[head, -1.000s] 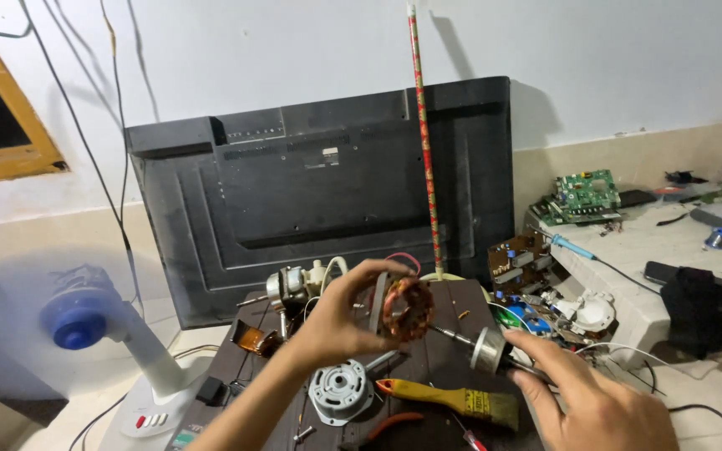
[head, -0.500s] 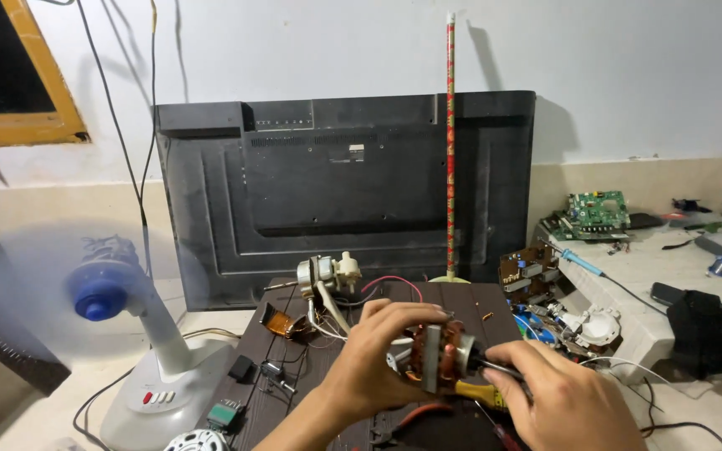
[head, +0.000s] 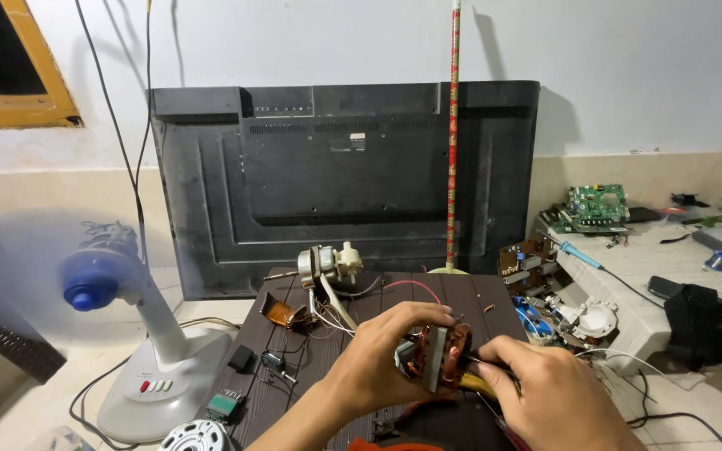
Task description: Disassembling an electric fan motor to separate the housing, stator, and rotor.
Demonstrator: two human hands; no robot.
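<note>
My left hand (head: 378, 363) grips a fan motor stator (head: 438, 357) with copper windings, held edge-on above a dark slatted work board (head: 428, 292). My right hand (head: 549, 392) is closed on a yellow-handled tool (head: 478, 384) whose dark tip touches the stator's right side. A second motor part with a shaft and white wires (head: 326, 266) lies at the far side of the board.
A large black television back (head: 336, 175) leans on the wall behind. A running desk fan with a blue hub (head: 94, 284) stands left on a grey base. Circuit boards (head: 599, 205), a soldering iron (head: 578, 250) and a black pouch (head: 699, 321) lie right. A patterned stick (head: 454, 134) stands upright.
The stator went from held up facing me to lowered and turned edge-on. My right hand left a round metal part and now presses a yellow-handled tool against the stator. The view shifted left.
</note>
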